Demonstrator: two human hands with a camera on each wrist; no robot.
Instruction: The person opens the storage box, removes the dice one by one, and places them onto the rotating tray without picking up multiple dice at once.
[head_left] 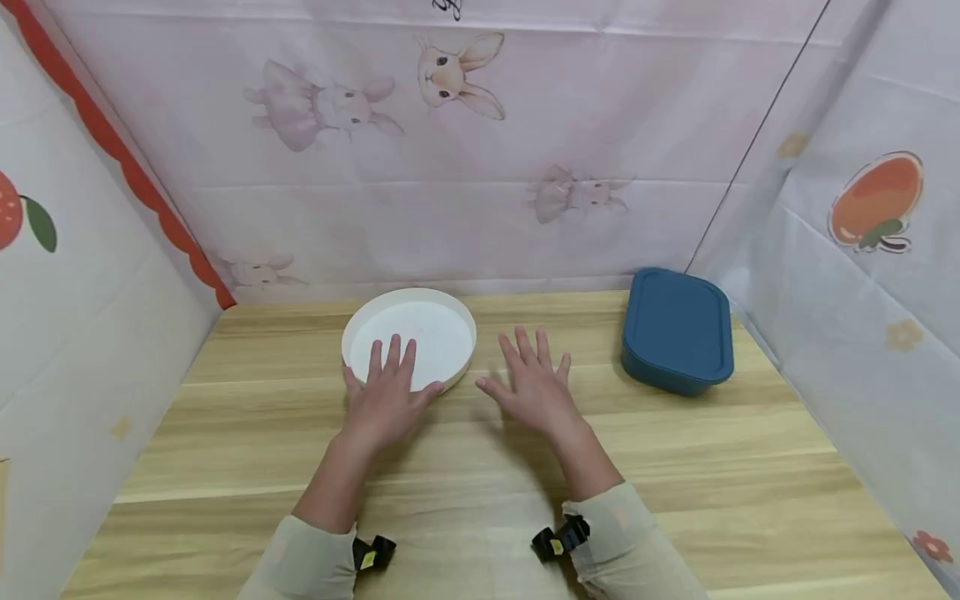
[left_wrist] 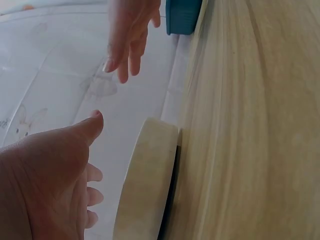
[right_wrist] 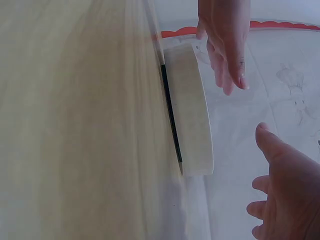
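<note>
Left hand [head_left: 384, 400]: its grip is wide, fingers straight and spread, holding nothing; it hovers over the near rim of a white dish [head_left: 441, 335], seemingly clear of it.
White dish: lies flat, hollow side up, toward the back of the desk [head_left: 465, 500]; I'd call the step a reach, no hold taken, and a hold would call for lowering both hands and curling the fingers around its wall.
Right hand [head_left: 536, 393]: equally wide and bare, above the desk just right of the dish; meeting that rim would need a shift left.
Blue box [head_left: 678, 325]: lidded, at the desk's back right, untouched.
</note>
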